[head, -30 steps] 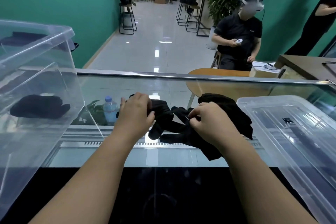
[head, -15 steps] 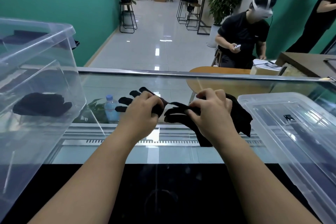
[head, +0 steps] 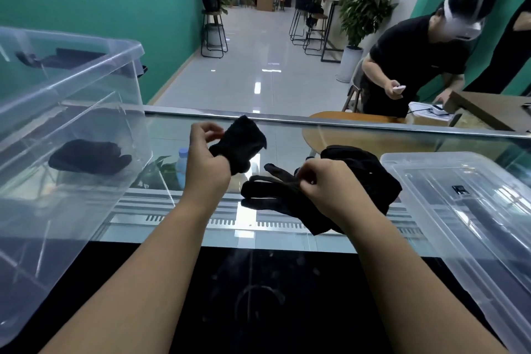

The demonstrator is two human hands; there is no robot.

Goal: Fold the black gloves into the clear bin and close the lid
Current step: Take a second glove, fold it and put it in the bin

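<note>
Left hand (head: pixel 207 162) is gripping a black glove (head: pixel 240 144) with curled fingers, lifting it clear of the counter; the cuff end is standing up above the knuckles. Right hand (head: pixel 326 185) is pinching a second black glove (head: pixel 275 195), whose fingers are splaying toward the left. That glove is lying on top of more black fabric (head: pixel 370 178) bunched behind and under the hand; how many gloves are in that heap is not clear. The two hands are working apart, a gap showing between them.

Both are hovering over a glass counter (head: pixel 287 135), a dark panel (head: pixel 258 296) sitting nearer the body. The clear bin (head: pixel 71 100) is standing open at the left, with a folded black glove (head: pixel 89 156) lying inside on its floor. The clear lid (head: pixel 465 210) is lying flat at the right, off the bin.

A water bottle (head: pixel 181 165) is showing through the glass, near the left wrist. Beyond the counter, a person in black wearing a white headset (head: pixel 425 52) is leaning over a wooden table (head: pixel 359 123), holding a small white object. Potted plant (head: pixel 365 6) is standing further back.
</note>
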